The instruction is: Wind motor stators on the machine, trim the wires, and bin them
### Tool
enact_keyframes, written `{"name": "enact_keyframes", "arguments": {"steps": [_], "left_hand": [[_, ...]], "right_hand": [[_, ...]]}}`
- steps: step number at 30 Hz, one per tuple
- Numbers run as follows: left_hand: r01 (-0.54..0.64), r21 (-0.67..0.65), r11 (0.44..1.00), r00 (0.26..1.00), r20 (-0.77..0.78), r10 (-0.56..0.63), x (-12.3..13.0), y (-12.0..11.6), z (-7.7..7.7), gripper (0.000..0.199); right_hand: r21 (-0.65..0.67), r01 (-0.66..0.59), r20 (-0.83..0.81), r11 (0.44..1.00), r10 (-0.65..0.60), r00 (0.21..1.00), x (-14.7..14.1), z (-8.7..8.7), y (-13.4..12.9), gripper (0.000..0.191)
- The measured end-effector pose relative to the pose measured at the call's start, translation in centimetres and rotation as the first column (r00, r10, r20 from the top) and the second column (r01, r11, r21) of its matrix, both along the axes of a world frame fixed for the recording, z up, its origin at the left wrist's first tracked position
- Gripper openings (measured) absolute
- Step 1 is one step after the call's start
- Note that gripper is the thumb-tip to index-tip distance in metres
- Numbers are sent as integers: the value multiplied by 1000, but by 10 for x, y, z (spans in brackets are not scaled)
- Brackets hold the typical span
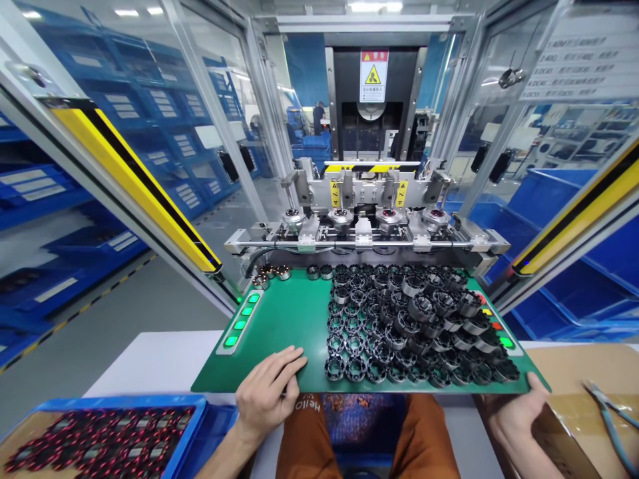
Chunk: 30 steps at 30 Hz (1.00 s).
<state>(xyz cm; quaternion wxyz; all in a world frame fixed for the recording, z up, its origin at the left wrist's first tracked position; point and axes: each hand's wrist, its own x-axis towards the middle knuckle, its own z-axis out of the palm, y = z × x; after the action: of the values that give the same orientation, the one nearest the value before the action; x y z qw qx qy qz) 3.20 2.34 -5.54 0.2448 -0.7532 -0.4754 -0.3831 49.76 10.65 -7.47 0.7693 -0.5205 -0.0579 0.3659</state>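
Observation:
My left hand [269,389] rests on the front edge of a green work plate [294,319], fingers stretched out flat with nothing in them. Many black ring-shaped motor stator cores [355,367] stand on the plate to the right of that hand, in rows at the front left and stacked toward the right. My right hand [519,412] is at the plate's front right corner, its thumb on the edge; the other fingers are hidden below. Several copper-wound stators [261,281] sit at the plate's back left.
Behind the plate stands a machine with a row of winding stations [341,217]. Yellow-black bars [134,186] flank it. A blue tray [197,419] of wound stators lies at the lower left. Pliers [612,416] rest on cardboard [589,362] at the right. Green-lit buttons [240,325] line the plate's left side.

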Motion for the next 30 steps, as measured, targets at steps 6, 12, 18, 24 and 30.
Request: {"name": "enact_keyframes", "arguments": {"steps": [6, 12, 18, 24, 30], "left_hand": [[8, -3, 1000, 1000, 5, -8, 0, 1, -1, 34], [16, -3, 1000, 1000, 2, -16, -3, 1, -3, 35], [20, 23, 1000, 999, -48, -19, -5, 2, -3, 35], [18, 47, 999, 998, -59, -15, -7, 3, -6, 39], [11, 49, 999, 997, -73, -7, -7, 3, -5, 36]], "right_hand": [[7, 7, 15, 1000, -7, 1000, 1, -1, 1, 50], [11, 31, 30, 999, -32, 999, 1, -4, 2, 51], [58, 32, 1, 998, -32, 999, 5, -13, 3, 52], [87, 42, -18, 995, -40, 999, 8, -23, 3, 50], [118, 8, -1, 993, -7, 1000, 6, -21, 3, 57]]}}
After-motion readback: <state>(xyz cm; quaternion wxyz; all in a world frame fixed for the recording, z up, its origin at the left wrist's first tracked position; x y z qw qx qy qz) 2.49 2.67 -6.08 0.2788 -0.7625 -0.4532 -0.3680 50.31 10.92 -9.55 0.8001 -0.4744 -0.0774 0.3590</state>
